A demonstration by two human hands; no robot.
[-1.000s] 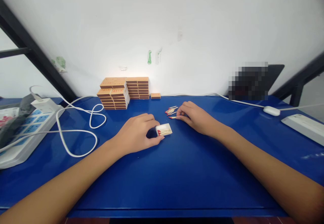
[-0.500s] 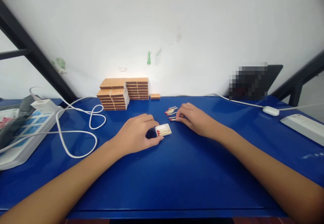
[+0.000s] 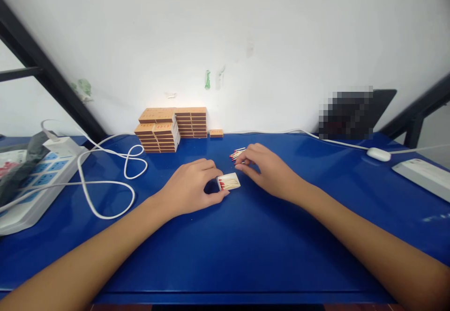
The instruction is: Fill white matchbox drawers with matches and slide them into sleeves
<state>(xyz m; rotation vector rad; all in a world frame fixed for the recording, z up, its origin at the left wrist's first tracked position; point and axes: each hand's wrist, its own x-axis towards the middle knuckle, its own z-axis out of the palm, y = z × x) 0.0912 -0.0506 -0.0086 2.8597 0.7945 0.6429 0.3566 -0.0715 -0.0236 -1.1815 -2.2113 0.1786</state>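
Between the thumb and fingers of my left hand (image 3: 193, 187) is a small white matchbox tray (image 3: 229, 181), open side up, with several red-tipped matches in it. My right hand (image 3: 263, 168) is just right of and behind the tray, its thumb and fingers pinched low over the table. What sits in that pinch is too small to make out. A small pile of loose matches (image 3: 237, 153) with red heads lies beside its fingertips, partly covered by them.
Stacked matchboxes (image 3: 157, 137) stand near the wall, with a single matchbox (image 3: 216, 133) to their right. A white cable (image 3: 84, 184) and power strip (image 3: 45, 175) lie at left. At right are a dark pixelated object (image 3: 351, 114) and a white bar (image 3: 422, 177).
My right hand has moved slightly left, its fingertips now covering part of the loose matches. My left hand and the tray have shifted only slightly.
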